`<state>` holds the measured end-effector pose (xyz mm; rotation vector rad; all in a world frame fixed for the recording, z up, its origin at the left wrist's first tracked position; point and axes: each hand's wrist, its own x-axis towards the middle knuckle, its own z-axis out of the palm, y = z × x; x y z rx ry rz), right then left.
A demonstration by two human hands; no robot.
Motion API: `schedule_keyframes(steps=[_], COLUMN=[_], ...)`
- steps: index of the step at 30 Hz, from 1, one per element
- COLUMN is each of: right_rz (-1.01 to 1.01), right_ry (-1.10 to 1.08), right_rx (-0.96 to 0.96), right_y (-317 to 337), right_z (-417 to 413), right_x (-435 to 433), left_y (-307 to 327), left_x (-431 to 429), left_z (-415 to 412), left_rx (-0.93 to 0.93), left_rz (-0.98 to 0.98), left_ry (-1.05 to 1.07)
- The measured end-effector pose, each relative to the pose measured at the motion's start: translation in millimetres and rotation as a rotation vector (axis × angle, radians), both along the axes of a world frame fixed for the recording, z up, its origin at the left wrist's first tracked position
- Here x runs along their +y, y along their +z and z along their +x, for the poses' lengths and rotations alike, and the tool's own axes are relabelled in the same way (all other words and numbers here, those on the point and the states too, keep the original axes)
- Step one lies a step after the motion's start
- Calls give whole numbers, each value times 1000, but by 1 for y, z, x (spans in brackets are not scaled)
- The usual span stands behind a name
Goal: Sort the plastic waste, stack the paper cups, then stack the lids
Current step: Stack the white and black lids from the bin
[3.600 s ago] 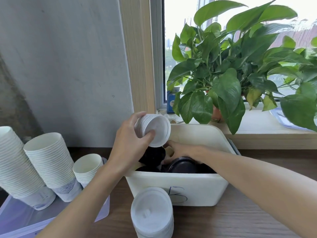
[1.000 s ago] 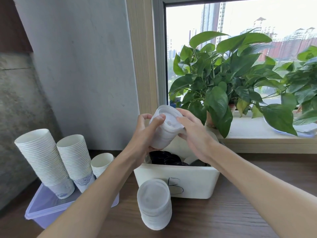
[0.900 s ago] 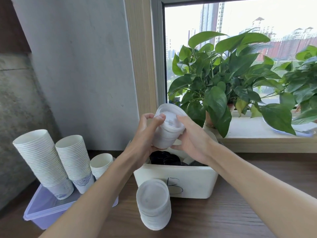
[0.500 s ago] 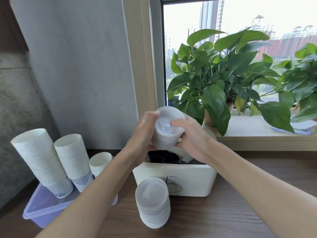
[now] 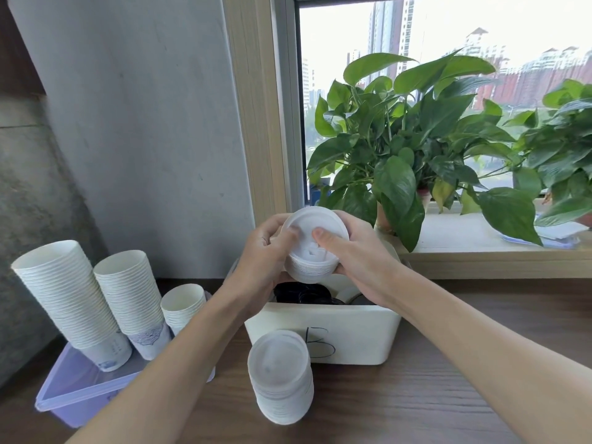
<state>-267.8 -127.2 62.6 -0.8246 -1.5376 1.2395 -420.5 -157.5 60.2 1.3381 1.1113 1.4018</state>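
Above the white bin point(image 5: 352, 328), both hands grip the lid stack point(image 5: 312, 251): left hand point(image 5: 266, 251), right hand point(image 5: 355, 251). I'd press thumbs evenly so the lids nest flush.

The raised lid stack point(image 5: 312, 251) is white, the counter lid stack point(image 5: 282, 376) translucent white, the lids point(image 5: 302, 293) in the bin point(image 5: 362, 334) black. The bin is off-white with a black handwritten B; the paper cups point(image 5: 64, 290) are white, the lowest printed in blue. Their tray point(image 5: 67, 398) is pale lilac, the counter point(image 5: 416, 408) dark brown wood grain.
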Motion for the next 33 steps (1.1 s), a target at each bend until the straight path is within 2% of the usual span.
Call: schedule_keyframes(steps=[5,10,13,16,24,29,33], right_rz=[12,-47,-17,52,238,245,172], right_ry=[-16,33,-34,-108,-146,-137,-92], right_rx=[-16,-25,-21,1,-3,25,37], right_y=[-4,3,2,-1,-3,-5,-5], right_z=[1,2,2,3,5,8,13], right_x=[-4,-7,-12,-15,-23,-26,-28], left_y=[2,-2,-3,-3,-5,-3,-9], left_x=[2,3,0,-2,-11,-20,-28], left_z=[5,10,13,16,23,23,24], left_rx=[90,125,135,163,171,246,291], left_rz=[-44,-5,13,52,166,242,334], left_ry=[1,25,69,80,137,55,41])
